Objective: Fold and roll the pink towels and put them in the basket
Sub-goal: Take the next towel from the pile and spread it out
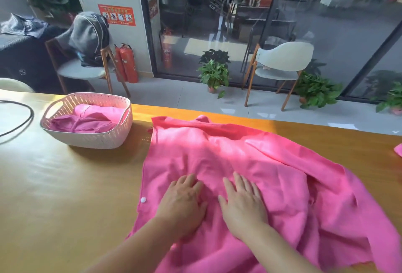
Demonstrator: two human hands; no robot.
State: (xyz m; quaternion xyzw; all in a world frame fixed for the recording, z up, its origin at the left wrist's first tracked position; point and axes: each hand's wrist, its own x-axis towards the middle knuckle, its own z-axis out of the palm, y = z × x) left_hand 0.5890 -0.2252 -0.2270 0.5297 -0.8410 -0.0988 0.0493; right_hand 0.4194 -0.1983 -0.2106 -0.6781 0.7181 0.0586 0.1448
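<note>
— While both palms lie flat, where are they?
— Left hand [182,205] and right hand [243,204] press side by side, fingers straight, on the pink towel [250,164].
— And its long axis?
— Spread from the table's [65,185] near edge toward the far edge; basket [91,138] sits far-left.

Bare bench [65,185] lies open left of the spread pink towel [250,164], the white basket [91,140] blocking its far side, a black cable [26,116] looping beyond at the left edge.
</note>
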